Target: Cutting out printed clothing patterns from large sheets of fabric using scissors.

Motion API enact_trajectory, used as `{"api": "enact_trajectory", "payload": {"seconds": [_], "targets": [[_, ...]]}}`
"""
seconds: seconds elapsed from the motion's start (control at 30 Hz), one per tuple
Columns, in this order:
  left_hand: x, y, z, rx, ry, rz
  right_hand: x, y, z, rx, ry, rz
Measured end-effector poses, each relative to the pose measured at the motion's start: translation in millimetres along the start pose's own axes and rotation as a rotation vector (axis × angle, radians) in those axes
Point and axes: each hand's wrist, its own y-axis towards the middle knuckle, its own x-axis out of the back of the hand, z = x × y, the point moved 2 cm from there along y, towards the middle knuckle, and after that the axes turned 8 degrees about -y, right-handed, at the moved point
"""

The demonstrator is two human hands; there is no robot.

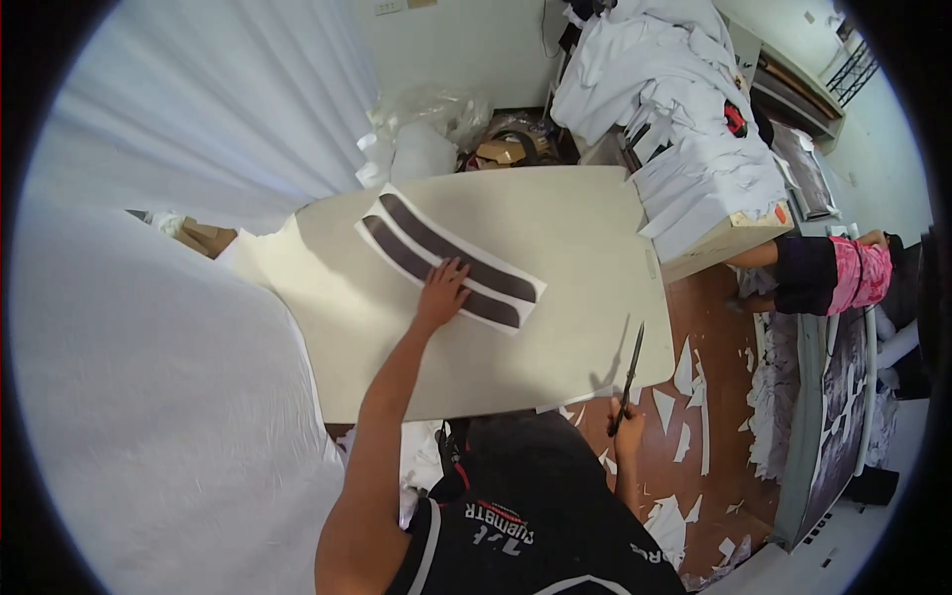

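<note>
White curtain (169, 397) fills the left side, its lower folds reaching the left edge of the surface (575, 228), which is cream with rounded corners. Brown floor (729, 436) shows on the right, littered with white scraps (663, 408) of many shapes. A big heap of white cloth (654, 69) is piled beyond the far right corner of the surface. Further right, near a long dark print (841, 397), is a co-worker (861, 275) in a pink top and black shorts. Clear plastic (446, 114) lies crumpled beyond the far edge, near a cardboard box (501, 151).

The person wears a black shirt (545, 476) with white and red markings. On the surface, left of its middle, a white sheet (436, 241) lies flat and slantwise, bearing two long, curved dark bands side by side.

Scissors (633, 372) stand out at the near right part of the surface, blades pointing away from the person and looking closed together, with a shadow beside them. The right hand (627, 428), just past the near edge, has its fingers curled around the handles. The left hand (443, 291) rests palm down on the sheet, fingers extended and slightly spread across the bands, gripping nothing.
</note>
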Motion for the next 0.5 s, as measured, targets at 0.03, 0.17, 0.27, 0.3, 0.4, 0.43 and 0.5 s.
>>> {"api": "enact_trajectory", "payload": {"seconds": [0.03,0.17,0.27,0.3,0.4,0.43,0.5], "targets": [[5.7,-4.9,11.6,-0.004,0.026,0.001,1.9,-6.9,-7.3,-0.029,0.013,-0.044],[48.4,-72.3,36.5,0.456,-0.055,-0.254,-18.9,-35.0,-44.7,-0.103,0.005,-0.096],[59.5,-111.5,42.9,0.553,-0.169,-0.478,-34.1,-53.4,-45.8,-0.116,0.003,-0.079],[62.3,-128.2,45.5,0.443,-0.068,-0.465,-40.8,-55.0,-44.0,-0.138,0.011,-0.069],[61.9,-178.0,47.3,0.413,0.013,-0.325,-54.4,-57.8,-35.0,-0.147,-0.044,-0.002],[63.0,-187.8,47.6,0.425,0.013,-0.321,-59.7,-56.3,-32.9,-0.153,-0.053,0.005],[64.5,-197.6,46.8,0.404,0.095,-0.328,-66.7,-51.3,-27.6,-0.072,-0.13,0.03]]}}
